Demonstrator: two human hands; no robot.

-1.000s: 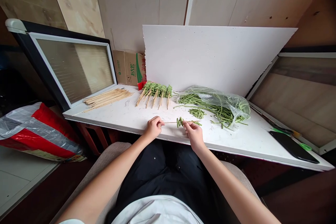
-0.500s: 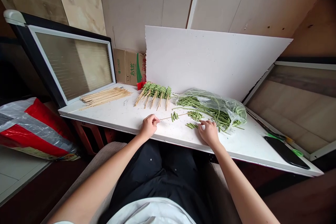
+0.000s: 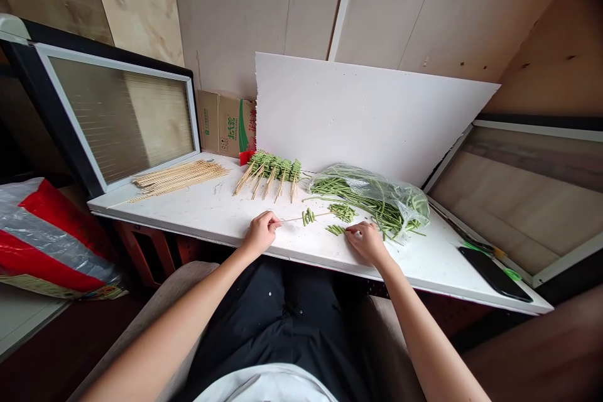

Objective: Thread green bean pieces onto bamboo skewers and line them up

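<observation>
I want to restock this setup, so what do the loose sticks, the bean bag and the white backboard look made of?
Loose sticks: thin, pale tan, matte, probably bamboo or wood. Bag: clear, crinkled, glossy, so thin plastic film. White backboard: matte, with a chipped left edge, possibly foam board; hard to be sure.

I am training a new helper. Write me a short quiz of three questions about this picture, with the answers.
1. True or false: the left hand holds a skewer that already carries bean pieces.
2. The right hand is at: A) the phone, B) the loose cut beans, C) the cardboard box.
3. Fill in: the uncut long beans lie in a clear plastic ____.

Key: 1 true; 2 B; 3 bag.
</observation>
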